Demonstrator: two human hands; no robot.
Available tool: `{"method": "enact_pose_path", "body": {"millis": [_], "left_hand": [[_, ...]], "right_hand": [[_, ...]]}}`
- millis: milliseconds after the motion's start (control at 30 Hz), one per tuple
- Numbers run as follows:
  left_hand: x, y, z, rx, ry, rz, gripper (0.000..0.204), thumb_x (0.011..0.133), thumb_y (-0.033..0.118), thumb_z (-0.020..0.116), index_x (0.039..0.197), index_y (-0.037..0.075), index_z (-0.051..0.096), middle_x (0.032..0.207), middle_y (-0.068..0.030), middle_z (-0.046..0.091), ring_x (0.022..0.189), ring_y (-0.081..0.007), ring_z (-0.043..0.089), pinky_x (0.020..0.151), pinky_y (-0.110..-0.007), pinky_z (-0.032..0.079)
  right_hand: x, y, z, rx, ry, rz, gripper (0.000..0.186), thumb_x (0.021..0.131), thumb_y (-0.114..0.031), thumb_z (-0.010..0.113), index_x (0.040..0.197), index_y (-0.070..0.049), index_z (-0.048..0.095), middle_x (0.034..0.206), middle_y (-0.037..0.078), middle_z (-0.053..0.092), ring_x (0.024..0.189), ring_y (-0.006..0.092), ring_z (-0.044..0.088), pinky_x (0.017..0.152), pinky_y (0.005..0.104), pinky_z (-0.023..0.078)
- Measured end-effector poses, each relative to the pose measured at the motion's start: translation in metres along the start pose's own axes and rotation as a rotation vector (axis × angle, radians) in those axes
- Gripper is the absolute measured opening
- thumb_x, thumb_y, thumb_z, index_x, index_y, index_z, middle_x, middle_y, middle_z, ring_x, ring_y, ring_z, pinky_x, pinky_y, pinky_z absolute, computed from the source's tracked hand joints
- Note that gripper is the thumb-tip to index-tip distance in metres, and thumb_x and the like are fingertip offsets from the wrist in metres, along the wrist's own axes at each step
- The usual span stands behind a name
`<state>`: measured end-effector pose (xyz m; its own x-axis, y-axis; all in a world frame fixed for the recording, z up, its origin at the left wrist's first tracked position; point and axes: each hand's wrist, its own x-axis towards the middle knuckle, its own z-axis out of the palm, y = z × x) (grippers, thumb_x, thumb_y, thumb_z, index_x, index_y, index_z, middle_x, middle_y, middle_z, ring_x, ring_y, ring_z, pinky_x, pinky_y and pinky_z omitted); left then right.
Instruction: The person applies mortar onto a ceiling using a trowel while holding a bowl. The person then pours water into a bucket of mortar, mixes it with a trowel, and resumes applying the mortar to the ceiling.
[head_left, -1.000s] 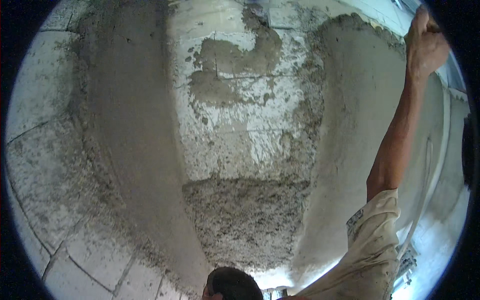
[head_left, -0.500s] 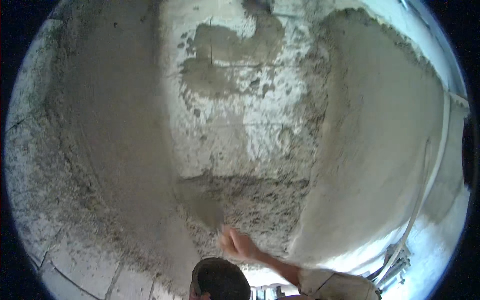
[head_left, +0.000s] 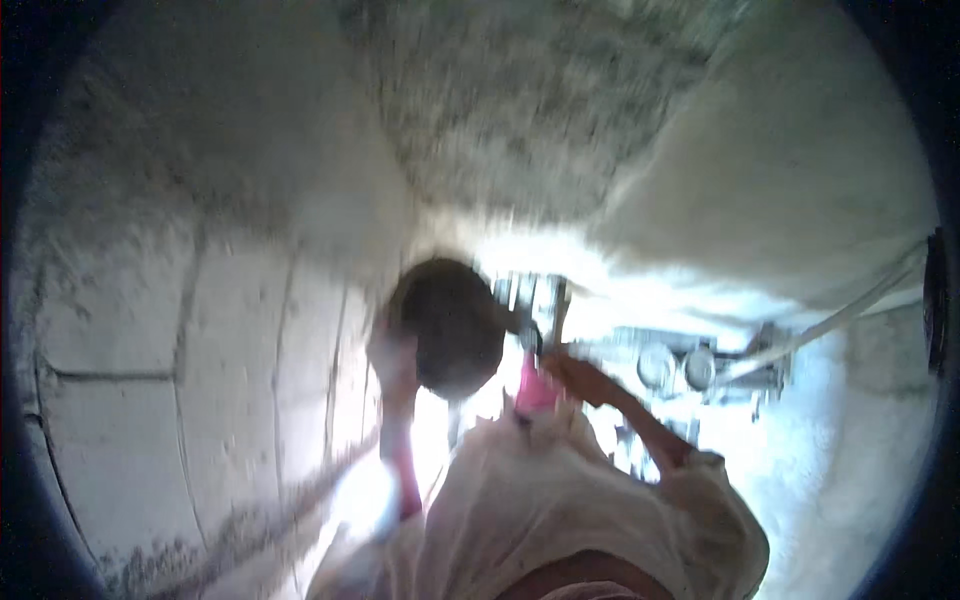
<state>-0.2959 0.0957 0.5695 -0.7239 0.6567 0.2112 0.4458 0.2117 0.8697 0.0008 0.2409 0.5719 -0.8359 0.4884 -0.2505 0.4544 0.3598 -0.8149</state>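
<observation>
My left hand (head_left: 393, 358) is closed on the left side of a dark round bucket (head_left: 450, 340), held in front of my body. What lies inside the bucket is too dark to make out. On its right side, my right hand (head_left: 570, 377) is closed round a trowel (head_left: 528, 332), whose blade end reaches the bucket's right rim. Motion blur softens the trowel and both hands. Beyond the bucket, rough grey mortar (head_left: 530, 130) covers a strip of the wall, with smooth plaster (head_left: 790, 170) to its right.
Pale block wall (head_left: 235, 370) runs down the left side. A light hose or pipe (head_left: 830, 325) slants across the right. Far below are a plank-like structure and two round pots or tins (head_left: 657, 367), in bright glare.
The view has tipped downward, showing my body and the ground below. My right hand has drawn the trowel off the wall and brought it to the bucket, which my left hand holds.
</observation>
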Motion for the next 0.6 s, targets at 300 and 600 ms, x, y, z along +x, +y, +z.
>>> {"method": "enact_pose_path", "body": {"millis": [300,600], "left_hand": [[0.01,0.073,0.031,-0.594,-0.262,-0.201,0.069,0.069,-0.012,0.046,0.137,-0.005,0.043,0.143,-0.0189,0.043,0.129,-0.0226,0.046,0.107,-0.031,0.036],[0.016,0.107,0.053,-0.584,-0.375,-0.236,0.069,0.07,-0.009,0.047,0.139,-0.004,0.042,0.148,-0.0178,0.037,0.134,-0.0213,0.04,0.108,-0.031,0.035]], "right_hand": [[0.032,-0.014,-0.007,0.408,-0.15,0.263,0.033,0.102,-0.037,0.04,0.096,-0.007,0.051,0.067,0.002,0.048,0.049,0.0099,0.048,0.045,0.0272,0.043],[0.027,0.022,0.028,0.962,-0.275,0.201,0.044,0.098,-0.041,0.049,0.121,-0.005,0.056,0.105,0.004,0.059,0.083,0.0101,0.052,0.071,0.027,0.048]]}}
